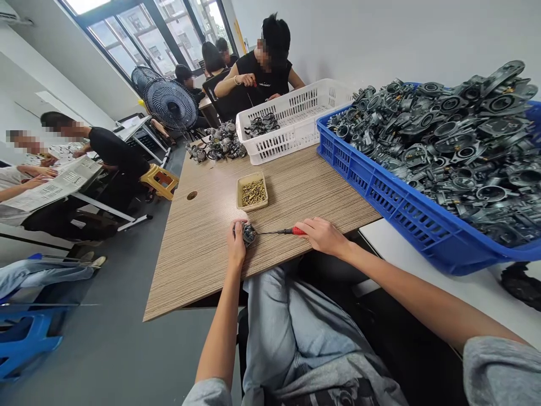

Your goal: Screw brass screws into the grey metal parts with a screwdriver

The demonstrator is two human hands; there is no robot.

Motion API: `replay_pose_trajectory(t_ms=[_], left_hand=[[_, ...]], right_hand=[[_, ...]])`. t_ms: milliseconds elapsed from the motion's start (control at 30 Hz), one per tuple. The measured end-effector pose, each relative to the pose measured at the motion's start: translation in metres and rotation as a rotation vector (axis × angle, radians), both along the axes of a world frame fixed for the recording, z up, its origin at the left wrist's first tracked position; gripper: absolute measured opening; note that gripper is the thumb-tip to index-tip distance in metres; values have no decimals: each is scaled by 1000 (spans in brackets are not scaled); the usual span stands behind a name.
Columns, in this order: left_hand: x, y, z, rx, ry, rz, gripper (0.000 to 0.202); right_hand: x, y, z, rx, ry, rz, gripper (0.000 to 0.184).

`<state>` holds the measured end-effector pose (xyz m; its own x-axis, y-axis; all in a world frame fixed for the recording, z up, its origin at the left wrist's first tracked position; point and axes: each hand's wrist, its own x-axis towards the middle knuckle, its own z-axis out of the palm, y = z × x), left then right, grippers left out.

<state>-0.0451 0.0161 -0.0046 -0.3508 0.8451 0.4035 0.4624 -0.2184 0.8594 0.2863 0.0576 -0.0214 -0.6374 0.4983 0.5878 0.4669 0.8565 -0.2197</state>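
Observation:
My left hand [237, 243] is closed round a small grey metal carburetor body [249, 234] on the wooden table, near its front edge. From the right, my right hand [323, 234] grips the red handle of a screwdriver [287, 231]. Its long dark shaft lies roughly level and points left, the tip at or very near the carburetor body; whether it touches I cannot tell. Just beyond my left hand stands a small cream tray [252, 208] full of brass-coloured screws or jets [253, 193].
A blue crate [393, 211] heaped with metal castings [448, 135] stands to the right. Behind are a white basket [287, 146] and a pile of castings [224, 140]. Across the table [198, 242], a person [270, 62] holds a tool. A fan [171, 104] stands at back left.

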Motion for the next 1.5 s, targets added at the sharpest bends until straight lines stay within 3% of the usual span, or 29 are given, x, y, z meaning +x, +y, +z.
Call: replay_pose_trajectory(t_ms=[200, 367, 467, 600, 933, 1500], left_hand=[[0, 1, -2, -7, -11, 32, 65], [5, -3, -1, -30, 31, 6, 54], [9, -6, 0, -54, 115, -41, 49], [9, -7, 0, -53, 174, -32, 49], [7, -4, -2, -64, 56, 1, 53], [10, -7, 2, -64, 77, 33, 56]], right_hand=[[0, -2, -1, -189, 72, 32, 23], [-4, -3, 8, -587, 270, -14, 17], [-6, 1, 13, -713, 349, -32, 19], [-6, 6, 17, -744, 364, -18, 24], [-7, 2, 18, -694, 405, 4, 21], [-7, -1, 18, -640, 412, 4, 21]])
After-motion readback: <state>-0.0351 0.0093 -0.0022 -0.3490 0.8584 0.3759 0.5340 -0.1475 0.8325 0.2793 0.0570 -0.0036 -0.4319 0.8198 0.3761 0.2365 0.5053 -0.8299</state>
